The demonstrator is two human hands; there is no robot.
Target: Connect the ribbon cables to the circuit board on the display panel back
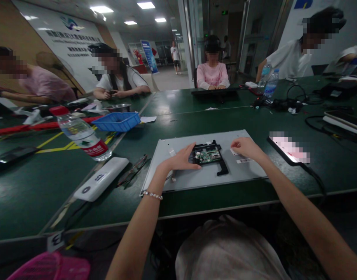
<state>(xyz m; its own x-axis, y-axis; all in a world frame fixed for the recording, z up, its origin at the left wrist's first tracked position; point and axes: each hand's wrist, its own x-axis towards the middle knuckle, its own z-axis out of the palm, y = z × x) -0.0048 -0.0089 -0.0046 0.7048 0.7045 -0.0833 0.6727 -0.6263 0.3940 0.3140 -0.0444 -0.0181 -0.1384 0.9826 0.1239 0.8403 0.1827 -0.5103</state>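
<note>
Head view: circuit board [208, 156] sits on the grey panel [184, 182] between both hands, long side running left-right. Left hand [182, 158] is nearer, spread at its left edge; right hand [246, 147]'s curled, can't tell if gripping anything.

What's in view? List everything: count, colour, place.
Flat panel: 1, grey, on table
Rectangular circuit board: 1, green, on panel
Angular frame: 1, black, around board
Eyeglasses: 1 pair, dark, beside panel
Oblong device: 1, white, beside eyeglasses
Red-capped plastic bottle: 1, clear, behind device
Rectangular tray: 1, blue, near bottle
Blue-labelled bottles: 2, clear, far right
Lit phone: 1, black, right
Basket: 1, pink, below table
Table: 1, green, centre
People: several, pink/white tops, background
Other clutter: uncounted, mixed, around
Left hand: 1, bare, at frame
Right hand: 1, bare, over panel
</note>
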